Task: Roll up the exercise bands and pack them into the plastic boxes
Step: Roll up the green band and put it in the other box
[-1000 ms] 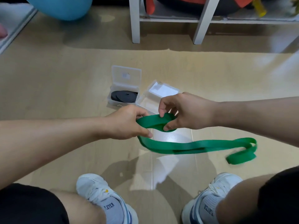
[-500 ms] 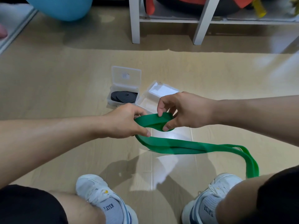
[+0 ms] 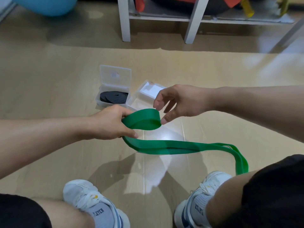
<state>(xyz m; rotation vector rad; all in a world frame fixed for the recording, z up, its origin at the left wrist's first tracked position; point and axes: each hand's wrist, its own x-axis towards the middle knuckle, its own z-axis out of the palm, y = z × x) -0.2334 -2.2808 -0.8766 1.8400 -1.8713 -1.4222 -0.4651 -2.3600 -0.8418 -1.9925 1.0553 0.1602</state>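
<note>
My left hand (image 3: 109, 122) grips one end of a green exercise band (image 3: 164, 148), which curls into a loose loop in front of it. The rest of the band trails right and drops behind my right knee. My right hand (image 3: 178, 102) hovers over the loop with fingers spread, its thumb tip touching the loop's right edge. Behind the hands stand two clear plastic boxes with lids up: the left box (image 3: 115, 87) holds a rolled black band (image 3: 113, 99), the right box (image 3: 150, 92) is partly hidden by my hands.
I crouch on a light wooden floor, my white shoes (image 3: 92, 203) and knees at the bottom. A white shelf frame (image 3: 192, 20) stands at the back, and a blue ball (image 3: 47, 4) lies at the top left.
My right hand has let go of the band's loop and lifted, fingers spreading. The loop has widened. The band's far end has swung down behind my right knee.
</note>
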